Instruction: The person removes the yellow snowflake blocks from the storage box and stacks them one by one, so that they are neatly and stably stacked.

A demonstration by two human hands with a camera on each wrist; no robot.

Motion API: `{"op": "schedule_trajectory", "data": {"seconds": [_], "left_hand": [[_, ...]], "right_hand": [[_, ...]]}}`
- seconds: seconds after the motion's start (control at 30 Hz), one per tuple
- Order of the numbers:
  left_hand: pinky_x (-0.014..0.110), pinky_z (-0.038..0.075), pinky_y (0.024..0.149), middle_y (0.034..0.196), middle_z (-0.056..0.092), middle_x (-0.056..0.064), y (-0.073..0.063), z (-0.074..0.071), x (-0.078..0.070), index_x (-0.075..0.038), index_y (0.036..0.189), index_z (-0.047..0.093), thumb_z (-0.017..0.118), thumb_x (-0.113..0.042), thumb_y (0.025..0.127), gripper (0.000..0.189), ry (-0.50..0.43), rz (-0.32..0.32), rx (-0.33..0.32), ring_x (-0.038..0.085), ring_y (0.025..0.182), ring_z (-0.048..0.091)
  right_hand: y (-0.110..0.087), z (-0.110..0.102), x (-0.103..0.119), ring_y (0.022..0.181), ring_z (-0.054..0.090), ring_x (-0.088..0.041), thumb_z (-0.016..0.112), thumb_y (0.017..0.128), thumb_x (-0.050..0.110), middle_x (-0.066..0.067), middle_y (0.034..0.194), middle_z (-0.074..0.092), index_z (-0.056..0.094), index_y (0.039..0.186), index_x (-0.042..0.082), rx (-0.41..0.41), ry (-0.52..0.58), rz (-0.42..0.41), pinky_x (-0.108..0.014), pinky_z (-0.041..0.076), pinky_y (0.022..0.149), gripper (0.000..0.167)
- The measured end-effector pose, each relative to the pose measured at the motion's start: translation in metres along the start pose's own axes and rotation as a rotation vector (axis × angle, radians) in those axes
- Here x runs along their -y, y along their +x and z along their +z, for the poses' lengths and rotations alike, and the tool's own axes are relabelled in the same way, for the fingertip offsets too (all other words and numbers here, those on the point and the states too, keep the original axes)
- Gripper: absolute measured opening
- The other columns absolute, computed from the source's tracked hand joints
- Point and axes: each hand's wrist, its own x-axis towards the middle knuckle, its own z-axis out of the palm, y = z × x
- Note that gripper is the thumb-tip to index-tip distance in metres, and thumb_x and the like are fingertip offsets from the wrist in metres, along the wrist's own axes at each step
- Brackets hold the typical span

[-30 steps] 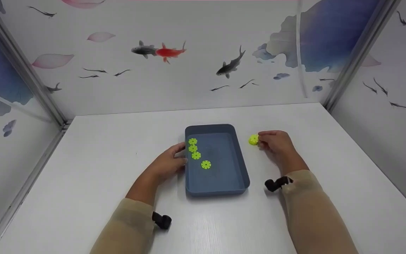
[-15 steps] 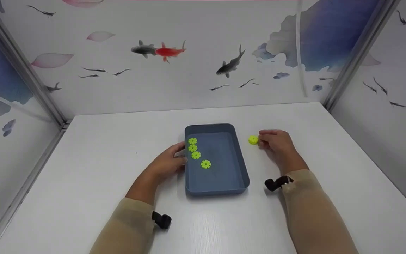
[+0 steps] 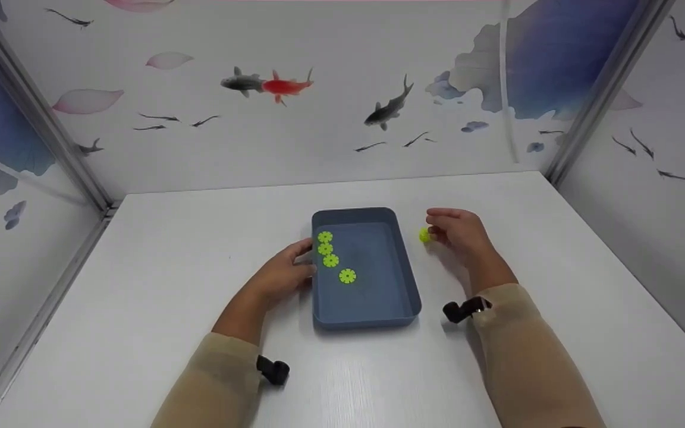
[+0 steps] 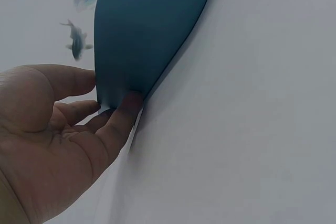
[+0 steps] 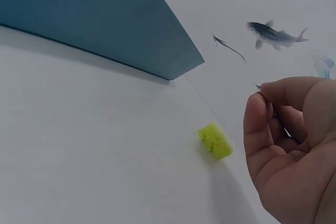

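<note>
A shallow blue-grey rectangular tray [image 3: 372,297] sits mid-table. Yellow-green notched plastic discs [image 3: 347,276] lie flat in it, several of them toward its left side. My left hand [image 3: 283,270] rests its fairly straight fingers against the tray's outer left wall, also seen in the left wrist view. To the right of the tray stands a small stack of the same discs [image 5: 215,141], partly covered by my fingers in the head view. Beside it my right hand [image 3: 458,232] has curled fingers, thumb and forefinger tips together. No disc shows between them, and the stack is apart from the hand.
The white table [image 3: 170,267] reaches to a back wall [image 3: 319,160] printed with fish and petals. Printed side walls with metal corner posts [image 3: 586,89] enclose it left and right. Each wrist wears a small black camera [image 3: 274,373].
My right hand has risen slightly away from the table and shifted a little left over the disc stack, covering more of it. The left hand, tray and discs inside it stay put.
</note>
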Motion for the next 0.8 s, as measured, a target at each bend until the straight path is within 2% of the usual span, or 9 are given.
{"op": "schedule_trajectory", "data": {"seconds": [0.1, 0.23, 0.33, 0.57, 0.8], "left_hand": [[0.049, 0.044, 0.126, 0.177, 0.032, -0.001, 0.000, 0.000, 0.000, -0.023, 0.168, 0.037, 0.060, -0.012, 0.104, 0.069, 0.001, -0.006, -0.001, 0.031, 0.161, 0.040], [0.050, 0.044, 0.126, 0.177, 0.032, -0.001, -0.001, 0.000, -0.001, -0.023, 0.168, 0.037, 0.060, -0.012, 0.104, 0.069, 0.001, -0.007, 0.003, 0.031, 0.160, 0.041], [0.049, 0.046, 0.125, 0.177, 0.033, -0.001, -0.001, 0.000, -0.001, -0.022, 0.168, 0.037, 0.060, -0.011, 0.104, 0.069, -0.008, 0.003, 0.007, 0.030, 0.159, 0.044], [0.049, 0.047, 0.124, 0.177, 0.032, -0.001, -0.001, 0.002, -0.001, -0.023, 0.168, 0.037, 0.058, -0.010, 0.104, 0.068, -0.031, 0.003, 0.006, 0.031, 0.157, 0.047], [0.048, 0.048, 0.123, 0.176, 0.033, -0.001, -0.001, 0.001, -0.001, -0.024, 0.167, 0.038, 0.059, -0.010, 0.104, 0.068, -0.030, 0.001, 0.005, 0.029, 0.156, 0.048]], "right_hand": [[-0.004, 0.007, 0.004, 0.095, 0.069, -0.014, 0.073, 0.103, 0.021, -0.012, 0.128, 0.068, 0.067, 0.142, 0.003, 0.025, 0.065, -0.032, -0.020, 0.063, 0.085, 0.043], [-0.011, 0.019, 0.011, 0.090, 0.069, -0.014, 0.074, 0.101, 0.019, -0.006, 0.112, 0.071, 0.073, 0.131, 0.006, 0.054, 0.082, -0.069, -0.021, 0.063, 0.082, 0.032], [-0.018, 0.029, 0.018, 0.089, 0.069, -0.014, 0.074, 0.101, 0.020, -0.002, 0.106, 0.073, 0.075, 0.127, 0.007, 0.082, 0.086, -0.105, -0.022, 0.064, 0.083, 0.028], [-0.035, 0.054, 0.035, 0.090, 0.070, -0.016, 0.073, 0.102, 0.019, -0.003, 0.105, 0.072, 0.074, 0.126, 0.005, 0.167, 0.096, -0.186, -0.025, 0.064, 0.083, 0.028], [-0.040, 0.075, 0.046, 0.092, 0.069, -0.019, 0.076, 0.101, 0.024, -0.005, 0.107, 0.072, 0.077, 0.124, 0.009, 0.223, 0.040, -0.201, -0.029, 0.064, 0.085, 0.027]]}}
